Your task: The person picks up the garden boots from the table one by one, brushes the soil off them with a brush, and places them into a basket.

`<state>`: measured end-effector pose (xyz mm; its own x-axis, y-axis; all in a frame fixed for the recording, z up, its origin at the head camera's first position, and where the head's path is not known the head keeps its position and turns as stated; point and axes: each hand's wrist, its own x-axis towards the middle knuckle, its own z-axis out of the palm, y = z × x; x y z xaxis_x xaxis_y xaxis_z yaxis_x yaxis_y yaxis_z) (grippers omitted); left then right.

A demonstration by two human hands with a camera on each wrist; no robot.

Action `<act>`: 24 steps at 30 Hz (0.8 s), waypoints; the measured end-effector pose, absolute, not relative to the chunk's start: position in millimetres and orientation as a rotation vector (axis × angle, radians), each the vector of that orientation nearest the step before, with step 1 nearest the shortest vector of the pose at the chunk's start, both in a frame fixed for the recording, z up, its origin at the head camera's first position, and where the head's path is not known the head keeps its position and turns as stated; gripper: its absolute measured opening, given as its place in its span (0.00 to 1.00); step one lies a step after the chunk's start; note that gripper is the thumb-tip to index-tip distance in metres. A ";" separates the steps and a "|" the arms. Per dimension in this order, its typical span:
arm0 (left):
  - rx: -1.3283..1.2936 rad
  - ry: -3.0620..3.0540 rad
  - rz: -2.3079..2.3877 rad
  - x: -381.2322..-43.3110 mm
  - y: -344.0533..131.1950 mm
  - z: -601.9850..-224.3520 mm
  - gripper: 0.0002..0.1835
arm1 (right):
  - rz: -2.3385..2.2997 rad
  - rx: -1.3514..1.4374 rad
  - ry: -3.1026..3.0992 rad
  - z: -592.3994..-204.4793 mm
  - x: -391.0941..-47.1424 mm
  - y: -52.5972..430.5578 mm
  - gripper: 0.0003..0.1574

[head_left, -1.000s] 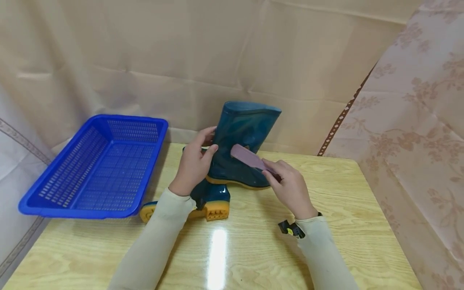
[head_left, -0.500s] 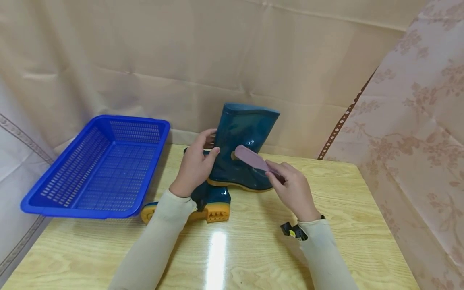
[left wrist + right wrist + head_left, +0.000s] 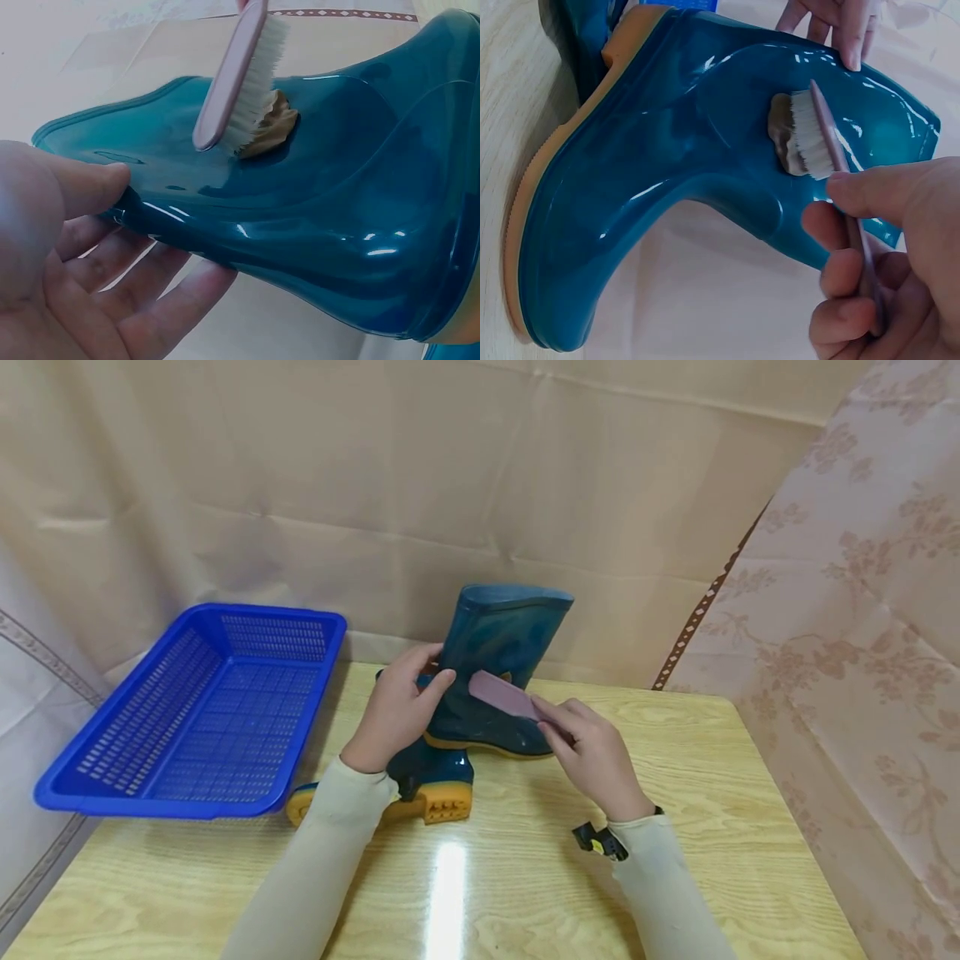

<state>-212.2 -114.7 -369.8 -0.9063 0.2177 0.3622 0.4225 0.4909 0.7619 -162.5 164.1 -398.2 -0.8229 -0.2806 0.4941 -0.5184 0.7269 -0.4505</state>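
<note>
A dark teal rubber boot [image 3: 498,635] stands tilted on its yellowish sole. My left hand [image 3: 397,706] grips the back of its shaft, thumb on the near face and fingers behind, as the left wrist view shows. My right hand [image 3: 592,756] holds a pinkish-purple brush [image 3: 502,695] by its handle. The brush's white bristles [image 3: 810,135] touch a brown smear [image 3: 270,129] on the boot's side. A second boot [image 3: 446,785] lies on its side below my left hand, its orange sole facing me; my left forearm partly hides it.
A blue plastic basket [image 3: 258,718] with slotted walls sits on the left of the wood-grain table [image 3: 540,893]. Beige cloth [image 3: 360,485] hangs behind the table, and floral cloth [image 3: 885,635] borders it on the right.
The brush has shifted a little right across the smear and then back left. My left hand keeps its grip on the boot. The whole head view has shifted slightly.
</note>
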 end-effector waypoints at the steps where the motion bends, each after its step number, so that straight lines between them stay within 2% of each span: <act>1: -0.545 -2.523 -1.375 -212.2 -114.7 -369.7 0.22 | 0.834 0.611 -2.547 -398.0 -162.2 164.5 0.23; 12: -0.507 -2.557 -1.351 -211.1 -115.2 -371.5 0.24 | 0.868 0.590 -2.593 -398.4 -161.2 168.9 0.23; 24: -0.516 -2.566 -1.331 -208.3 -114.0 -367.4 0.21 | 0.811 0.623 -2.516 -395.2 -161.2 169.0 0.22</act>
